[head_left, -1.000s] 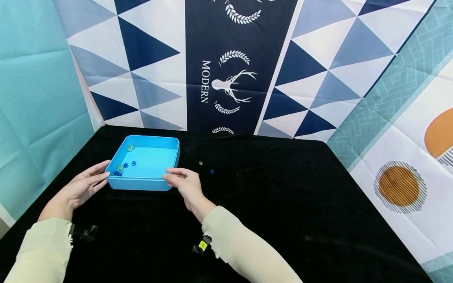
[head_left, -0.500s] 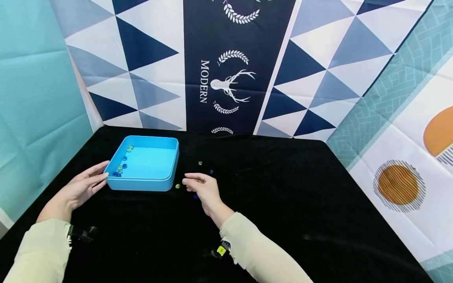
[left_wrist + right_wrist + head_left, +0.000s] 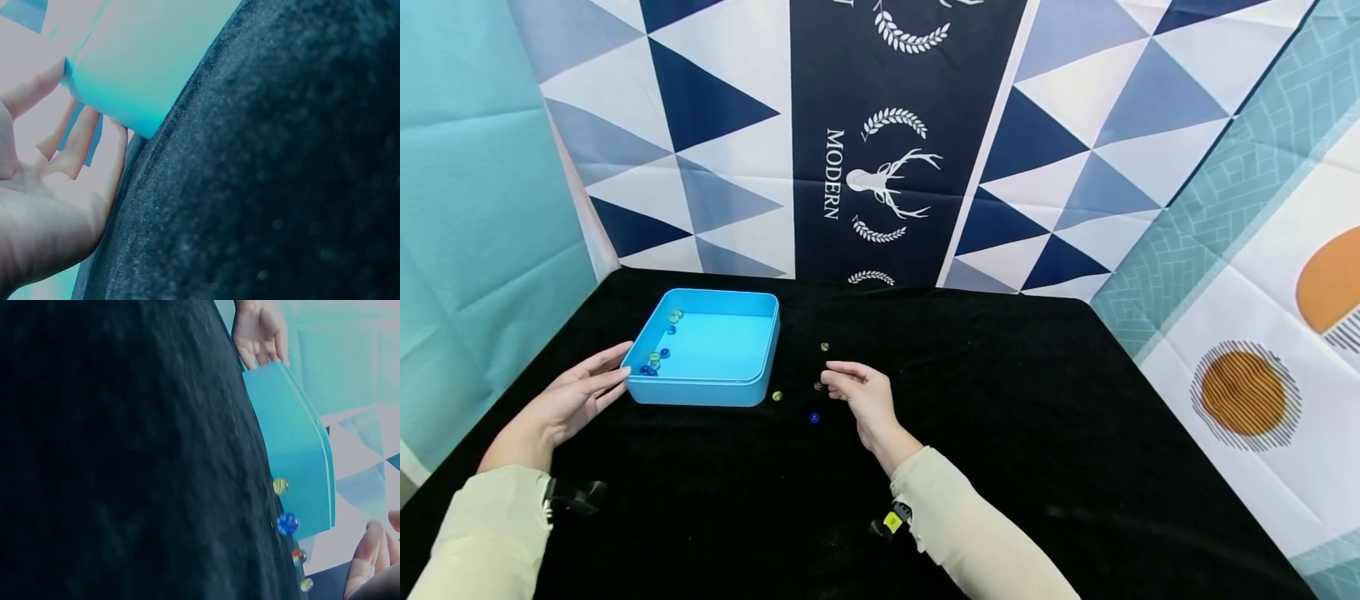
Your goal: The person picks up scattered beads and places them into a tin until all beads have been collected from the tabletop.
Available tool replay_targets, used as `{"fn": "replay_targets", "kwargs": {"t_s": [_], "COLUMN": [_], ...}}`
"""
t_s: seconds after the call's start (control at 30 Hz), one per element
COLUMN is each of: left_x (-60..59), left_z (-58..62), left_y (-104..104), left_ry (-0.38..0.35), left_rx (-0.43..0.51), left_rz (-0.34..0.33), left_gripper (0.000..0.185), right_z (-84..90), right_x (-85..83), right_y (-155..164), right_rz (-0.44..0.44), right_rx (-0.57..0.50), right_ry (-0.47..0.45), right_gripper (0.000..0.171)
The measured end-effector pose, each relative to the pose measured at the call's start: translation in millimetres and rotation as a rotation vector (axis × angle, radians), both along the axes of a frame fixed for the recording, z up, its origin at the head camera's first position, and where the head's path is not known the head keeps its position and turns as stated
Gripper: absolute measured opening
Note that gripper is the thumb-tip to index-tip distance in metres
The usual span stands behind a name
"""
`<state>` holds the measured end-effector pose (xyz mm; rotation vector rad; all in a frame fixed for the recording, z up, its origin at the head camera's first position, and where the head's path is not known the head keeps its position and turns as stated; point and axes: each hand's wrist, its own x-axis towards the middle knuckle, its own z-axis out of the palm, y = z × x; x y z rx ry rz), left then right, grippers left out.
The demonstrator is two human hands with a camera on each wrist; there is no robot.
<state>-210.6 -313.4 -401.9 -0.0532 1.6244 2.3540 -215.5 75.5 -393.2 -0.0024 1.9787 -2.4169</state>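
A light blue square box [image 3: 696,392] stands at the left of the black cloth, with several blue and yellow-green marbles [image 3: 655,357] along its left side. My left hand [image 3: 568,398] touches the box's near left corner, thumb tip at the rim and fingers fairly straight along the outer wall. Right of the box, my right hand [image 3: 868,404] is over the cloth, thumb and forefinger tips close together with no marble showing between them. Just left of its fingertips lies a reddish marble [image 3: 299,556]. A blue marble [image 3: 815,417] and a yellow-green marble [image 3: 777,396] lie nearer the box.
Another yellowish marble [image 3: 824,347] lies beyond my right fingertips. Black cloth [image 3: 1037,417] covers the table. A patterned curtain [image 3: 730,167] hangs at the back, with pale teal fabric [image 3: 482,208] on the left.
My right hand has left the box's near right corner and moved right over the cloth. One blue marble inside the box has rolled left. My left hand has stayed at its corner.
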Motion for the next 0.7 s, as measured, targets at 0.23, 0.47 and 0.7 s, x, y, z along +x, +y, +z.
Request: {"fn": "replay_targets", "kwargs": {"t_s": [0.23,0.47,0.7], "left_x": [0.3,0.3,-0.5], "left_z": [0.3,0.1,0.6], "left_y": [2,2,2], "left_ry": [-0.014,-0.02,-0.015], "left_rx": [-0.014,-0.013,-0.01], "left_rz": [0.017,0.026,0.021], "left_gripper": [0.031,0.031,0.031], "right_z": [-2.0,-6.2,-9.3], "right_x": [-10.2,-23.1,-34.5], "right_y": [8,9,6], "right_rz": [-0.057,-0.09,-0.107], "right_rx": [-0.007,-0.007,0.019], "right_ry": [-0.015,-0.075,-0.119], "right_gripper": [0.034,0.032,0.03]}}
